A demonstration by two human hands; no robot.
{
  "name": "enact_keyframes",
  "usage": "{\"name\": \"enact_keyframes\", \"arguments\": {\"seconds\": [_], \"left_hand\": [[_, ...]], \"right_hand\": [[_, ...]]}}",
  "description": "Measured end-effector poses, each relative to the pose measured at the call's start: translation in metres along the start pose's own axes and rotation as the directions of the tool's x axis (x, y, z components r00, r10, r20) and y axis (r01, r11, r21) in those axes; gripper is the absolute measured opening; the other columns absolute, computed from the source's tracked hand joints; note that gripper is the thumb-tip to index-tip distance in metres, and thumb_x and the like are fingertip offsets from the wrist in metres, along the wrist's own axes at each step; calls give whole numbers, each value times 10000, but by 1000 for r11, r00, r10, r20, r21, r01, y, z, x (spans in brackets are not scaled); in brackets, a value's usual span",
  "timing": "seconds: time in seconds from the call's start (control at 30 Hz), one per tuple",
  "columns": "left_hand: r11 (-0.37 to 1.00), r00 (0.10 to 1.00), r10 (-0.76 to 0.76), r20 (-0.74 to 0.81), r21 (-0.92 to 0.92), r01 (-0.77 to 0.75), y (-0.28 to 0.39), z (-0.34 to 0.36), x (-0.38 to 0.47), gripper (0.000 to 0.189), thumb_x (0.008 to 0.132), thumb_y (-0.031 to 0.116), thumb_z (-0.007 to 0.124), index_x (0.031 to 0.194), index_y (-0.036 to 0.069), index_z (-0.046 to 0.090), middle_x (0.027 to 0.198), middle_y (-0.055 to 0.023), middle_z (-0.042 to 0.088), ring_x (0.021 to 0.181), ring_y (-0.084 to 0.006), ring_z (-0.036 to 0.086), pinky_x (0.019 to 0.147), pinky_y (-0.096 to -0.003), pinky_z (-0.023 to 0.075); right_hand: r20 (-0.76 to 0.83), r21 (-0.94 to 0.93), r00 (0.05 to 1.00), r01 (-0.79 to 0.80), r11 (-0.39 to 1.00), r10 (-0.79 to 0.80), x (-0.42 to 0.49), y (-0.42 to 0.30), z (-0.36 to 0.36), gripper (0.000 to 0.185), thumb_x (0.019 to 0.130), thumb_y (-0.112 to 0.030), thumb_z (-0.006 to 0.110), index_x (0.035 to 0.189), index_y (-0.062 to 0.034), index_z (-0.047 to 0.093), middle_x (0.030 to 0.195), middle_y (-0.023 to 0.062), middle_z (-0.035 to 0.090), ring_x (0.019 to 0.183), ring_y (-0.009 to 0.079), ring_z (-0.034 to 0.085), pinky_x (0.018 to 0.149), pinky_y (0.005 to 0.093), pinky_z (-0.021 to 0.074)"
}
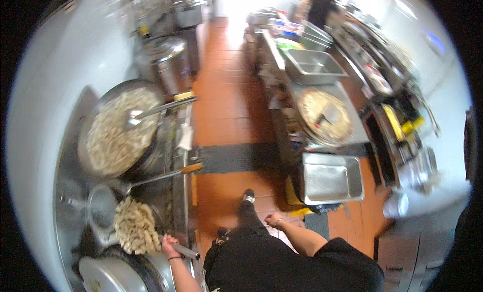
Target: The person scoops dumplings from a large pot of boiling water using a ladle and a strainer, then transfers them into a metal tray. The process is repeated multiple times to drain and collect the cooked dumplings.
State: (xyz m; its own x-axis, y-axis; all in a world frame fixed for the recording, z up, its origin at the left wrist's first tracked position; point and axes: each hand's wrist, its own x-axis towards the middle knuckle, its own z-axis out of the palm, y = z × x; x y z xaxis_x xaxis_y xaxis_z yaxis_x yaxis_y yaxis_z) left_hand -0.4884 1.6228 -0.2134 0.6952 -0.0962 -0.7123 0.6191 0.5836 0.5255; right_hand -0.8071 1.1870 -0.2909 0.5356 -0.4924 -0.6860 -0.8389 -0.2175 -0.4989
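My left hand (170,246) grips the grey handle (186,251) of a strainer or ladle at the left cooking range. Its head is heaped with pale, strip-shaped pieces of food (136,226), which hide most of it. Beyond, a large wok (87,160) is filled with similar pale pieces (120,133), and a metal ladle (166,106) rests in it. Loosely curled at my right side, my right hand (274,220) hangs above the floor. No object shows in it, though blur hides the fingers' exact state.
Beside the range lies a wooden-handled utensil (162,177); a lidded pot (113,277) is nearest me. A tiled aisle (226,118) separates it from a steel counter (356,122) with a round food-filled pan (336,110). A rectangular pan (332,178) stands nearer. Another person (320,8) stands far right.
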Motion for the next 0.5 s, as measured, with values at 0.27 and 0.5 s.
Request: {"name": "enact_keyframes", "arguments": {"seconds": [0.27,0.5], "left_hand": [[976,996,88,14,-200,-83,-10,9,-12,332,889,13,582,1192,102,481,770,-19,499,584,-135,482,554,-323,465],[942,948,312,-58,147,-301,-14,21,-31,107,836,116,658,847,21,609,630,-51,572,552,-178,584,522,-329,479]], "right_hand": [[59,288,997,-62,956,47,16,-66,-38,188,917,-128,625,979,45,661,752,128,691,555,190,633,483,312,498],[140,309,972,-223,925,187,13,-36,-41,126,911,-109,601,950,2,647,730,96,652,537,192,627,456,325,517]]}}
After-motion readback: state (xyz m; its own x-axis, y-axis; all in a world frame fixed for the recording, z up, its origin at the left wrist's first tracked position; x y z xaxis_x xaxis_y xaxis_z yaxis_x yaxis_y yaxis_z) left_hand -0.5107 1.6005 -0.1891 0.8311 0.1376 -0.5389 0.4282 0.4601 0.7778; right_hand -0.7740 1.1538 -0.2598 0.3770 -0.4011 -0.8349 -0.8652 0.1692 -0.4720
